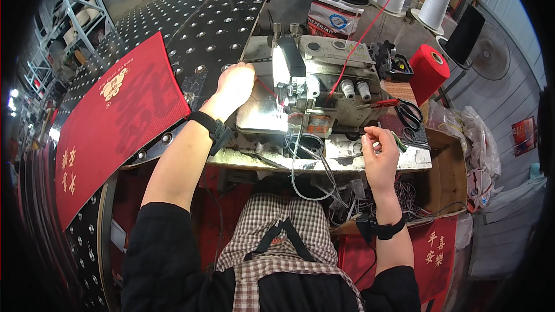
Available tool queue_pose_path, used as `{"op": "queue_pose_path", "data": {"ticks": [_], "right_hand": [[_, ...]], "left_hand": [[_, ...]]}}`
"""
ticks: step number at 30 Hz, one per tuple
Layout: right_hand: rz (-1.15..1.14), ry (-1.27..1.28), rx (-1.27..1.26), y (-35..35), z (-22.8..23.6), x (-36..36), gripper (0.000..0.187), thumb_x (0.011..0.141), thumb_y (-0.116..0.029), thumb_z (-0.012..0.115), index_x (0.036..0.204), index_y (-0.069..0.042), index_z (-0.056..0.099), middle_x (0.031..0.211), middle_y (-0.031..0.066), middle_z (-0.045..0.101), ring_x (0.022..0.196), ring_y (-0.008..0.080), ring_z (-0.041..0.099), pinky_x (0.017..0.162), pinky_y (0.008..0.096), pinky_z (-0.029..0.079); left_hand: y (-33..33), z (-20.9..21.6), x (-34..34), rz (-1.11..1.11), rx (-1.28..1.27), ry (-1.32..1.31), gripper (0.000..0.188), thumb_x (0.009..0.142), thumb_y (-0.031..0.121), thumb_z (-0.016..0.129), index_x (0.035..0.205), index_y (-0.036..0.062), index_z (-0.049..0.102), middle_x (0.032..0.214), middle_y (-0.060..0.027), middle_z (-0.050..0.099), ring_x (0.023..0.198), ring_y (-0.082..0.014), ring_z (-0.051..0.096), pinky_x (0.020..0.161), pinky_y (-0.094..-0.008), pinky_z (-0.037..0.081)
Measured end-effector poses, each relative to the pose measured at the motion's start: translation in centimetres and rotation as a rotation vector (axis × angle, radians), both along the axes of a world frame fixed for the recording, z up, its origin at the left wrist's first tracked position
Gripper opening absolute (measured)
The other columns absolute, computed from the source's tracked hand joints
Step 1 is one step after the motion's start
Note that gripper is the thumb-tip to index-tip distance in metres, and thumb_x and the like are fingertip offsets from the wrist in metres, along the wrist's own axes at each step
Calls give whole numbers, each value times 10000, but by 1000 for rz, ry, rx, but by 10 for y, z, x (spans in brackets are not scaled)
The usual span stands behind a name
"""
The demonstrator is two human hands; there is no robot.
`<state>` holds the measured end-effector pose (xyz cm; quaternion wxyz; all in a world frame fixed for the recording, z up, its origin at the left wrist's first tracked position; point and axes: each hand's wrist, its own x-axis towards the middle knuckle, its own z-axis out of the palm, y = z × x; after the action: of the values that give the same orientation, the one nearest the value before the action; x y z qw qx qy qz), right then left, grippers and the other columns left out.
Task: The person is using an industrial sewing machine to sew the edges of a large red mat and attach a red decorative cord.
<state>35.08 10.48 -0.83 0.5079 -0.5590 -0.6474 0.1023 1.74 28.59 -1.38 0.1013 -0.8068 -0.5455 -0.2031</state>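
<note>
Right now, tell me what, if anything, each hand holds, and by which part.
Left hand: seemingly a red thread, by a stretch left of the needle area. Right hand: seemingly a slim tool; its gripped part cannot be told.

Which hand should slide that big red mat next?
Probably the left hand: the red mat lies on that side, close by. The right hand is farther, near the black-handled scissors.

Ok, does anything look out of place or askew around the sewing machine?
Yes, a little untidy: a pale cord loops loosely over the front edge of the table, where it might snag, and thin strips lie tangled in the cardboard box. I see no clear spill or damage.
</note>
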Motion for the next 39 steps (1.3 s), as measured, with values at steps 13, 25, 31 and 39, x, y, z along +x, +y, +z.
{"op": "queue_pose_path", "data": {"ticks": [13, 25, 31, 39], "right_hand": [[65, 11, 23, -24, 35, -28, 157, 858, -1, 626, 1012, -5, 655, 921, 102, 628, 810, 209, 609, 700, 303, 479], [140, -347, 129, 156, 35, -253, 351, 885, -46, 510, 1218, 58, 545, 1233, 257, 566, 1162, 427, 532, 990, 464, 439], [-39, -767, -40, 216, 3, -263, 351, 883, -134, 529, 1201, -7, 603, 1231, 194, 599, 1151, 348, 549, 1041, 476, 380], [145, -1353, -273, 184, 67, -259, 280, 829, -206, 658, 1084, -117, 729, 1094, 75, 711, 1111, 249, 612, 1022, 453, 353]], "left_hand": [[-40, 58, -46, 298, -263, 343, 118, 783, 61, 622, 851, 21, 711, 924, -170, 693, 923, -334, 683, 767, -425, 570], [-67, -28, 25, -154, 58, -383, 348, 890, 111, 561, 1235, 71, 582, 1145, -163, 647, 1077, -347, 614, 901, -405, 497], [-74, -31, 9, -146, 141, -130, 284, 706, 47, 629, 986, -3, 635, 924, -157, 632, 901, -338, 608, 783, -388, 511], [-86, -24, 13, -114, 90, -372, 106, 728, 62, 652, 828, 33, 629, 839, -156, 613, 844, -323, 615, 749, -401, 510]]}}
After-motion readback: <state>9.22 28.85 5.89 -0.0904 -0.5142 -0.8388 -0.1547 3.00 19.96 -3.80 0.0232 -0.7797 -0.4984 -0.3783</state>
